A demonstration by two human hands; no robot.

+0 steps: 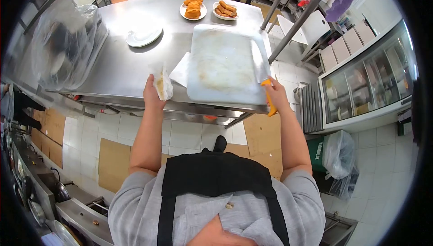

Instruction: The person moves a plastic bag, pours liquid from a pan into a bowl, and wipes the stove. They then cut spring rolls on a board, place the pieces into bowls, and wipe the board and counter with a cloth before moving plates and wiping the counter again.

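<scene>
My left hand (154, 92) is closed on a crumpled white paper towel (167, 87) with a yellowish stain, held at the front edge of the steel table. In my right hand (278, 93) is the orange handle of a knife (269, 96). Its pale, wide blade points away from me along the right side of a white cutting board (223, 66), whose surface is marked with brownish smears. Between my left hand and the board lies a flat white sheet (180, 70), partly tucked by the board's left edge.
Two plates with fried food, a left pile (193, 9) and a right pile (225, 9), stand behind the board. A white plate (145, 38) and a clear plastic bag (67, 47) are further left on the steel table (117, 68). A glass-front fridge (367, 79) stands right.
</scene>
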